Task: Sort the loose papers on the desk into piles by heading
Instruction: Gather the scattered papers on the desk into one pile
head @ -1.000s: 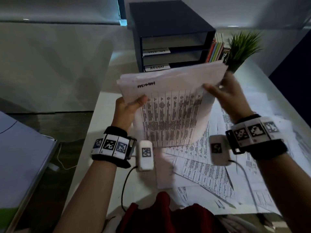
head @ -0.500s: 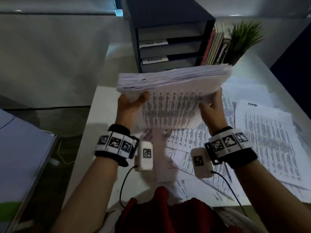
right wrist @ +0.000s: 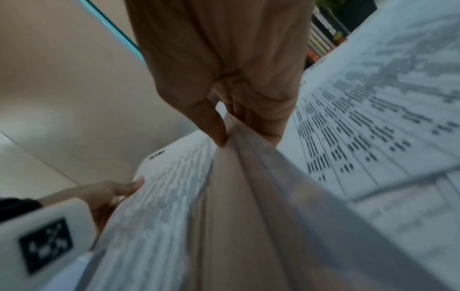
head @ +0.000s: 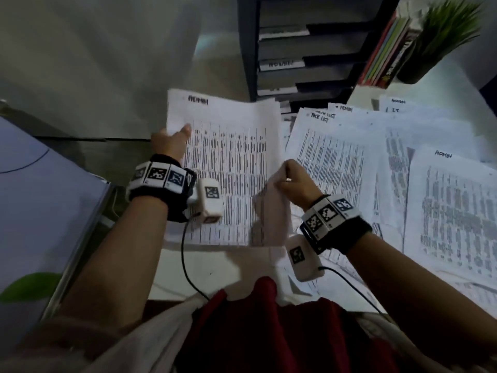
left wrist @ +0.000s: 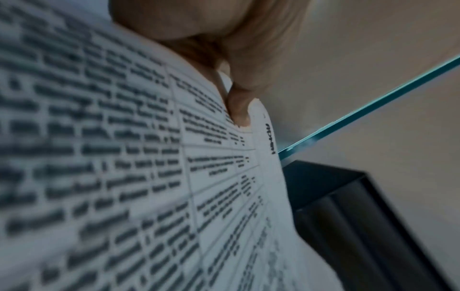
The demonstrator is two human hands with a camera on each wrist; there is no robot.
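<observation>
A stack of printed sheets headed ADMIN [head: 228,162] is held over the desk's left end, face up. My left hand [head: 172,138] grips its left edge, thumb on top [left wrist: 239,110]. My right hand [head: 291,181] pinches the stack's right edge between thumb and curled fingers [right wrist: 219,135]. To the right, loose papers [head: 338,162] lie overlapping on the white desk [head: 209,267]; one is headed TASK LIST [head: 320,118], and others read ADMIN [head: 443,154]. What lies under the held stack is hidden.
A dark paper tray organiser [head: 304,47] with labelled shelves stands at the back of the desk. Upright books [head: 387,52] and a potted green plant [head: 443,33] stand to its right. A grey-blue surface [head: 40,205] sits beyond the desk's left edge.
The stack has come down from chest height, nearly edge-on, to low over the desk with its face showing. Both hands lowered with it, and my right hand slid to the near right edge.
</observation>
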